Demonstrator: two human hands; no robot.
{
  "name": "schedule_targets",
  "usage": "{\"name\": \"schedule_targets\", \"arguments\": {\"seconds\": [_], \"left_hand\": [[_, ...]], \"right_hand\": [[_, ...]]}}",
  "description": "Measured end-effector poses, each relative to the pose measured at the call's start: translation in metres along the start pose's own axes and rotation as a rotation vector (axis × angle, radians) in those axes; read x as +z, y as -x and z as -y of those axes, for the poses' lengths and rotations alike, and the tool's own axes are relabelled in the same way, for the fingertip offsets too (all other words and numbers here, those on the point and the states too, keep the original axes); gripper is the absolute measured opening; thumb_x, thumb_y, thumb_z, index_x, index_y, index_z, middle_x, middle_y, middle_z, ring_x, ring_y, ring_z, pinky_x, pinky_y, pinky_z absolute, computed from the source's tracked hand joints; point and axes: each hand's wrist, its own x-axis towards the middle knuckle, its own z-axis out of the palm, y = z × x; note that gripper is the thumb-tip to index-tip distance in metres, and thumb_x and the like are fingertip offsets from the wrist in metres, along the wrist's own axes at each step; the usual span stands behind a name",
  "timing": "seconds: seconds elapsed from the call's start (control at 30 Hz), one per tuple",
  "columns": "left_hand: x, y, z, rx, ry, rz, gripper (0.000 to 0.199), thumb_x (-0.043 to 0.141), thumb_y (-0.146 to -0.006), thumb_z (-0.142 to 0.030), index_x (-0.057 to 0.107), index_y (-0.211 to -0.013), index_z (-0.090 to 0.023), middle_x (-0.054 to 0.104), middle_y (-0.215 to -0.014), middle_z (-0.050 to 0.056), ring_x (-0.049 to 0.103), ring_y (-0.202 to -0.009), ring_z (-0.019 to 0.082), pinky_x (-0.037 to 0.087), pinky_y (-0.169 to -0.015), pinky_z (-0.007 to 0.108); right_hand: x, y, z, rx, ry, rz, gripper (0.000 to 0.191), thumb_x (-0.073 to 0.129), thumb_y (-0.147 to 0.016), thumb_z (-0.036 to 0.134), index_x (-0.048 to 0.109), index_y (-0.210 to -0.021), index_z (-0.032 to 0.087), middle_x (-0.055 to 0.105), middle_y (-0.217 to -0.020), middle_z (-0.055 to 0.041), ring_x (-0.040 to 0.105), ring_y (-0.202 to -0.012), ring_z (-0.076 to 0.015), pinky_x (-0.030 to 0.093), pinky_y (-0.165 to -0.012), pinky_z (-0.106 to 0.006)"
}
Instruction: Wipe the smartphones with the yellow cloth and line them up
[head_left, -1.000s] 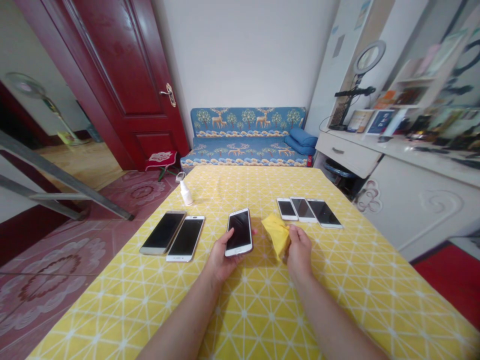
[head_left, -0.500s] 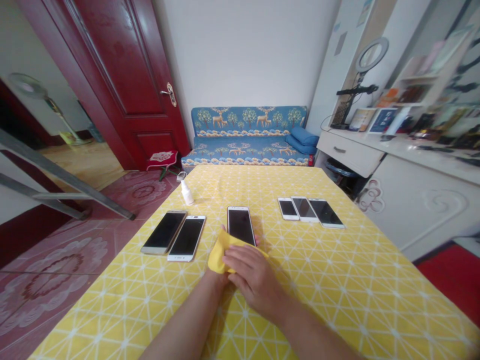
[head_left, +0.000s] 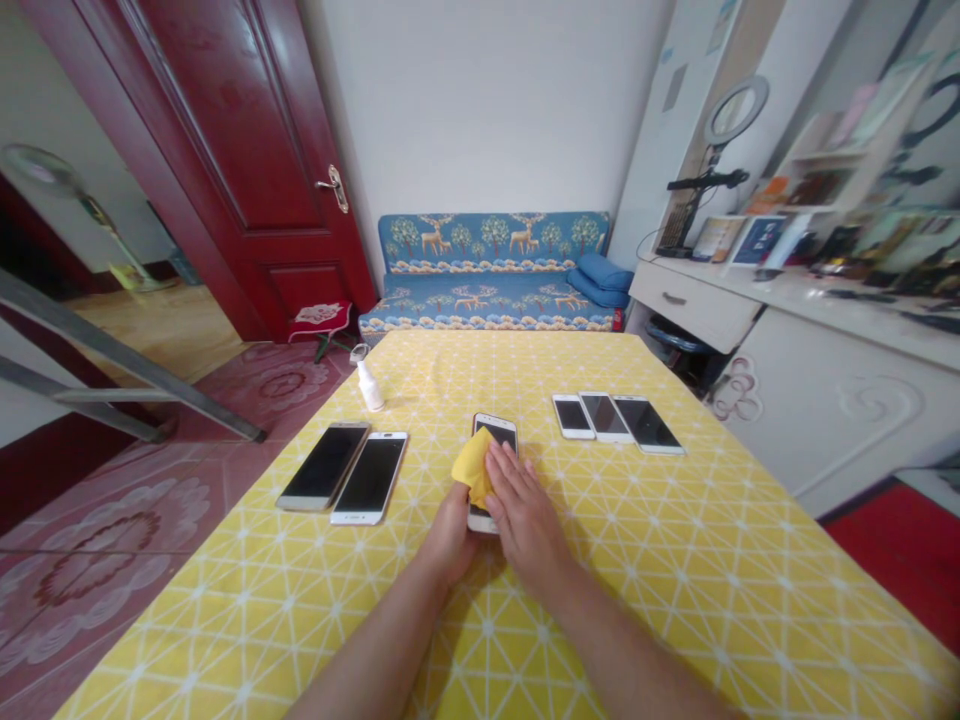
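Phone [head_left: 505,434] sits just below the centre of the frame, over a bench [head_left: 675,590] whose yellow, white-lined covering spreads across the lower half. Whether its underside touches that covering cannot be told.

Two hands come up from the bottom edge. The person's left hand [head_left: 450,535] grips the phone at its lower left side, fingers partly hidden beneath. The right hand [head_left: 525,510] comes from the lower right, holding a cloth against the screen with its fingers stretched out together.

The phone's long axis runs up the frame, away from the person, its top leaning slightly right. It lies directly ahead of the left grip and under the right; both hands are on it, so neither is nearer.

Left of centre, a gold phone [head_left: 324,466] and a white phone [head_left: 370,479] lie side by side. Right of centre lie three more, largest to smallest: the rightmost phone [head_left: 649,424], the middle phone [head_left: 606,417] and the small phone [head_left: 573,416].

Yellow cloth [head_left: 471,465] bunches over the screen's left part. A white bottle [head_left: 370,388] stands upright near the bench's left edge.
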Motion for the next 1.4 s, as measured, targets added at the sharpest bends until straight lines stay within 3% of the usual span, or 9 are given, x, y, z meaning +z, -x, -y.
{"name": "schedule_targets", "arguments": {"seconds": [0.23, 0.37, 0.5, 0.57, 0.7, 0.8, 1.13, 1.27, 1.4], "left_hand": [[0.005, 0.005, 0.001, -0.104, -0.05, 0.131, 0.048, 0.051, -0.088, -0.044, 0.058, -0.124, -0.013, 0.067, -0.116, 0.013, 0.062, -0.106, 0.025, 0.044, -0.095, 0.034], [0.006, 0.01, 0.003, -0.211, -0.19, 0.195, 0.058, 0.046, -0.086, -0.058, 0.064, -0.114, -0.011, 0.072, -0.096, 0.016, 0.068, -0.08, 0.024, 0.051, -0.077, 0.035], [0.006, 0.013, 0.003, -0.246, -0.266, 0.287, 0.08, 0.029, -0.081, -0.073, 0.065, -0.112, -0.009, 0.071, -0.077, 0.017, 0.066, -0.061, 0.021, 0.05, -0.06, 0.03], [0.006, 0.013, 0.002, -0.232, -0.235, 0.298, 0.082, 0.027, -0.08, -0.075, 0.061, -0.12, -0.012, 0.072, -0.085, 0.017, 0.068, -0.068, 0.023, 0.051, -0.062, 0.032], [0.003, 0.009, -0.002, -0.156, -0.079, 0.299, 0.077, 0.029, -0.081, -0.071, 0.052, -0.132, -0.018, 0.065, -0.118, 0.017, 0.063, -0.106, 0.028, 0.049, -0.087, 0.038], [0.0, 0.005, -0.005, -0.088, 0.013, 0.22, 0.075, 0.03, -0.082, -0.07, 0.053, -0.131, -0.018, 0.062, -0.125, 0.014, 0.055, -0.119, 0.026, 0.044, -0.098, 0.038], [-0.011, 0.002, -0.023, -0.097, -0.002, -0.008, 0.097, 0.025, -0.072, -0.082, 0.062, -0.108, -0.001, 0.068, -0.098, 0.025, 0.065, -0.1, 0.032, 0.053, -0.085, 0.04], [-0.01, 0.003, -0.015, -0.116, -0.048, 0.019, 0.089, 0.032, -0.073, -0.081, 0.064, -0.105, -0.004, 0.069, -0.099, 0.022, 0.065, -0.101, 0.029, 0.053, -0.083, 0.033], [-0.006, 0.005, 0.0, -0.107, -0.164, 0.117, 0.077, 0.035, -0.079, -0.074, 0.059, -0.12, -0.013, 0.069, -0.107, 0.015, 0.064, -0.1, 0.024, 0.051, -0.08, 0.03]], "right_hand": [[-0.002, -0.003, -0.02, 0.197, -0.021, -0.184, 0.052, 0.029, -0.098, 0.027, 0.021, -0.149, 0.02, 0.024, -0.154, -0.0084, 0.018, -0.143, -0.0229, 0.023, -0.115, -0.052], [-0.008, -0.003, -0.03, 0.268, -0.086, -0.269, 0.052, 0.028, -0.099, 0.03, 0.02, -0.149, 0.021, 0.021, -0.156, -0.007, 0.017, -0.143, -0.0218, 0.022, -0.116, -0.051], [-0.014, -0.005, -0.031, 0.209, -0.102, -0.27, 0.052, 0.029, -0.099, 0.029, 0.017, -0.15, 0.025, 0.02, -0.156, -0.003, 0.015, -0.144, -0.0211, 0.021, -0.117, -0.05], [-0.014, -0.005, -0.027, 0.154, -0.098, -0.236, 0.052, 0.03, -0.099, 0.027, 0.018, -0.149, 0.027, 0.021, -0.156, -0.0016, 0.016, -0.144, -0.0212, 0.021, -0.117, -0.051], [-0.011, -0.003, -0.015, 0.022, -0.135, -0.141, 0.051, 0.032, -0.098, 0.022, 0.024, -0.148, 0.029, 0.027, -0.154, -0.0013, 0.021, -0.142, -0.0209, 0.025, -0.116, -0.05], [-0.009, -0.001, -0.006, -0.059, -0.195, -0.07, 0.05, 0.033, -0.097, 0.017, 0.03, -0.146, 0.026, 0.032, -0.151, -0.0031, 0.024, -0.141, -0.0199, 0.03, -0.114, -0.047], [-0.01, 0.0, 0.014, -0.272, -0.319, 0.055, 0.04, 0.04, -0.096, 0.016, 0.05, -0.134, 0.024, 0.051, -0.138, -0.0054, 0.04, -0.134, -0.017, 0.037, -0.111, -0.043], [-0.006, 0.0, 0.011, -0.318, -0.326, -0.037, 0.042, 0.041, -0.094, 0.012, 0.049, -0.135, 0.022, 0.053, -0.137, -0.0074, 0.041, -0.133, -0.0179, 0.04, -0.109, -0.043], [-0.007, -0.005, -0.004, -0.225, -0.265, -0.195, 0.046, 0.039, -0.094, 0.01, 0.047, -0.137, 0.024, 0.054, -0.136, -0.0063, 0.04, -0.133, -0.02, 0.043, -0.107, -0.044]]}}
